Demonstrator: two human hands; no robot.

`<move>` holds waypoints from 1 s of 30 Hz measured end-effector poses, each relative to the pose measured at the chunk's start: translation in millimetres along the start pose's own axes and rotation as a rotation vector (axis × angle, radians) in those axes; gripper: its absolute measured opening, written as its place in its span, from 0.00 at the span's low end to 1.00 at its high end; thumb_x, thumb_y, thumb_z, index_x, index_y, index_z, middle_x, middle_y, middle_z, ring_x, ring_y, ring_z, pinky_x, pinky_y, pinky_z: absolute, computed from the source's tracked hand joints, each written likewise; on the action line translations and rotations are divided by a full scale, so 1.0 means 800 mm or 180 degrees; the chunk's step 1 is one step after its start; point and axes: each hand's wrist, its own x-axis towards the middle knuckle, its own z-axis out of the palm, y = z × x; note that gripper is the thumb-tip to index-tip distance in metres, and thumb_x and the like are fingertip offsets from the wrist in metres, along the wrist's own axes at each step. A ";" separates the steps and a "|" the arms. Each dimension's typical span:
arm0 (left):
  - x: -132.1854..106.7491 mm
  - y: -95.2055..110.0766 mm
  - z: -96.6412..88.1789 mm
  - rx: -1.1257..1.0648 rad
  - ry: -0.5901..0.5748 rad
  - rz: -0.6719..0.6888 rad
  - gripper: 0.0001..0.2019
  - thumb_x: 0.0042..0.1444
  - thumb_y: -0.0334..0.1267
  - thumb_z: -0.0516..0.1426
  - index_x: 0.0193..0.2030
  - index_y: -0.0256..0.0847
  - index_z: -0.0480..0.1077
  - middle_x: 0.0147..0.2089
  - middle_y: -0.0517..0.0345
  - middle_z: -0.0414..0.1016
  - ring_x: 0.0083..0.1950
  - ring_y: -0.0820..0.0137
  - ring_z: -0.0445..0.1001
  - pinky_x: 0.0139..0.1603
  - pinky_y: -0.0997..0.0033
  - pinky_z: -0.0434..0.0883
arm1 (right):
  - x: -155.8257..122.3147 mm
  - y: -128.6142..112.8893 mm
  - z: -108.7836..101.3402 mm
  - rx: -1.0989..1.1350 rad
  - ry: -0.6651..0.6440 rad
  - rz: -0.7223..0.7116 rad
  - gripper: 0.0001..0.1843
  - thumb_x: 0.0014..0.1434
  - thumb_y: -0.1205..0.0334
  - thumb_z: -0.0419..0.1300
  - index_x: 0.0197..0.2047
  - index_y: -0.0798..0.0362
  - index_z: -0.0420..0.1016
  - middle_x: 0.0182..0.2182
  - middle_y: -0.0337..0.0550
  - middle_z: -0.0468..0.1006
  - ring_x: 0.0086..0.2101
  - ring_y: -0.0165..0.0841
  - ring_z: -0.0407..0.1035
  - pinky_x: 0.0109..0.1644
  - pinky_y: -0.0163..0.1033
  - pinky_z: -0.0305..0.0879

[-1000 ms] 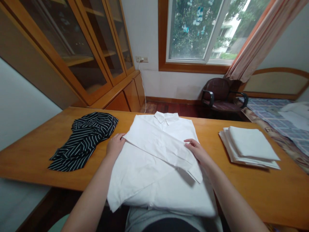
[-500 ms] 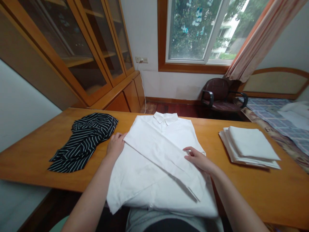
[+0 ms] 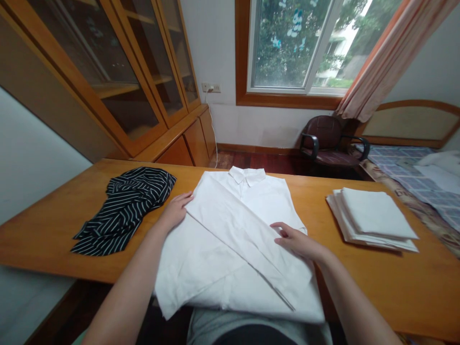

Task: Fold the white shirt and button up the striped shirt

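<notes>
A white collared shirt [image 3: 223,254] lies spread on the table with its collar [image 3: 247,176] at the far edge. One long sleeve [image 3: 237,218] is laid slantwise across the front, its cuff end toward the lower right. My left hand [image 3: 177,210] rests at the shirt's left edge, by the fold of that sleeve, fingers stretched out and touching the cloth. On the right, my right hand [image 3: 296,239] lies over the sleeve, thumb and fingers apart, palm down. Neither hand grips the cloth visibly.
A black-and-white striped garment [image 3: 125,211] lies crumpled on the wooden table [image 3: 359,278] at left. A stack of folded white cloths [image 3: 373,215] sits at right. Beyond the table stand a glass-door cabinet [image 3: 172,115], an armchair [image 3: 323,139] and a bed [image 3: 406,163].
My left hand has shifted slightly and its fingers have stretched out along the shirt's edge. The sleeve's lower end now lies flatter and wider. My right hand has barely moved.
</notes>
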 end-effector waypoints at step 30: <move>0.088 0.059 0.040 0.0895 -0.0008 -0.0313 0.26 0.67 0.41 0.43 0.69 0.34 0.59 0.73 0.46 0.53 0.75 0.58 0.49 0.74 0.45 0.44 | 0.012 0.030 0.013 -0.1500 0.1436 -0.1268 0.15 0.64 0.56 0.57 0.53 0.46 0.75 0.40 0.46 0.71 0.42 0.40 0.68 0.48 0.47 0.66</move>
